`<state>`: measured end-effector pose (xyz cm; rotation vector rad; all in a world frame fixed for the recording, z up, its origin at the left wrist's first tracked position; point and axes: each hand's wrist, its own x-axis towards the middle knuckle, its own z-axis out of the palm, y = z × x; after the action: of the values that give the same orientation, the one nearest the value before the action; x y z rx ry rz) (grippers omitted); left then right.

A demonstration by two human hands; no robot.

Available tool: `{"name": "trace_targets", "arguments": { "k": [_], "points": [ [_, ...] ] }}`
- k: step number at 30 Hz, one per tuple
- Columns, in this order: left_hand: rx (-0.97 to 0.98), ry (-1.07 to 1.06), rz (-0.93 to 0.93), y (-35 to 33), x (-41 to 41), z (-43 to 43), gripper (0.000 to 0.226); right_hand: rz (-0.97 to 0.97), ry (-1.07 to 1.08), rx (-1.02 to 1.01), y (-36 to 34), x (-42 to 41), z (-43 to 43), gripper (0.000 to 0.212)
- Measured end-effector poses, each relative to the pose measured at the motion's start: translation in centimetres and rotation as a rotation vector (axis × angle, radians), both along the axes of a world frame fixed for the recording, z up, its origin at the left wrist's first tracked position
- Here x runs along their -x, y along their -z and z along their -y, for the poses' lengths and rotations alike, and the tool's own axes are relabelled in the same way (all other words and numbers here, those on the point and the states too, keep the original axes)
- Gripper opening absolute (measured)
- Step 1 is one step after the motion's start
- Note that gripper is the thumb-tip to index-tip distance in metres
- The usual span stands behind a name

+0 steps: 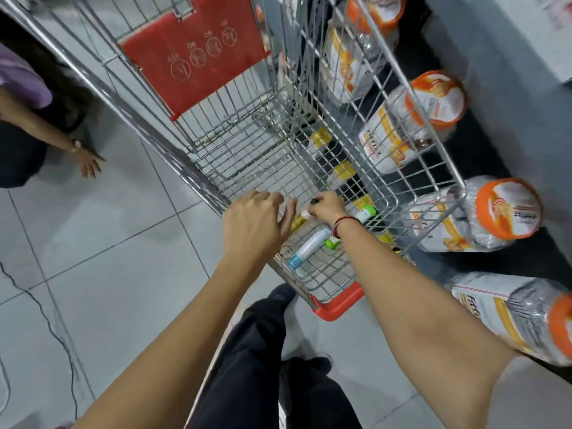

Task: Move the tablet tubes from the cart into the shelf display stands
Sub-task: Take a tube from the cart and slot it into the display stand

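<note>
Head view looks straight down into a wire cart (278,156), and I have both hands at its near end. My left hand (253,227) hangs over the cart's rim with the fingers curled loosely inward; I cannot tell whether it grips anything. My right hand (328,205) is bunched around something small and dark at the fingertips, too blurred for me to name, and a red string bracelet (340,226) circles that wrist. On the cart floor just below my hands lies 1 white tablet tube with a blue cap (309,249), flat on its side. A small green-and-white pack (332,242) sits just beside it, and a tube with a green cap (365,212) lies near my right wrist. Several yellow packs (343,171) are scattered farther along the cart's right side. Beyond the cart on the right, large clear jars with orange lids (433,102) stand in a row on a dark low shelf (483,150). Another person's hand (89,164) rests on the tiled floor (108,243) at far left.
</note>
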<state>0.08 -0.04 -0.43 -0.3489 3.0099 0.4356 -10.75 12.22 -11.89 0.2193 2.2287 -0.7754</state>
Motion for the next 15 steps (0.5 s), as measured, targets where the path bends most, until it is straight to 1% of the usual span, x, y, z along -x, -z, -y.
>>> {"name": "trace_targets", "arguments": {
  "k": [3, 7, 11, 13, 15],
  "points": [
    [0.008, 0.010, -0.011, -0.1, 0.0, 0.1, 0.047, -0.104, -0.001, 0.022, -3.3, -0.1, -1.5, 0.035],
    [0.036, 0.036, -0.019, -0.3, -0.1, 0.1, 0.046, -0.248, 0.006, 0.043, -8.9, 0.1, -4.6, 0.030],
    [-0.037, 0.055, -0.049, -0.4, 0.2, 0.0, 0.041, -0.420, 0.014, 0.017, -15.2, -0.3, -8.7, 0.021],
    [-0.064, 0.095, -0.045, -0.7, 0.8, -0.8, 0.043, -0.495, 0.033, 0.011, -18.5, -0.7, -11.0, 0.026],
    [-0.084, 0.168, -0.103, -1.6, 1.7, -2.7, 0.044, -0.586, 0.044, -0.008, -21.7, -1.2, -13.4, 0.029]
  ]
}}
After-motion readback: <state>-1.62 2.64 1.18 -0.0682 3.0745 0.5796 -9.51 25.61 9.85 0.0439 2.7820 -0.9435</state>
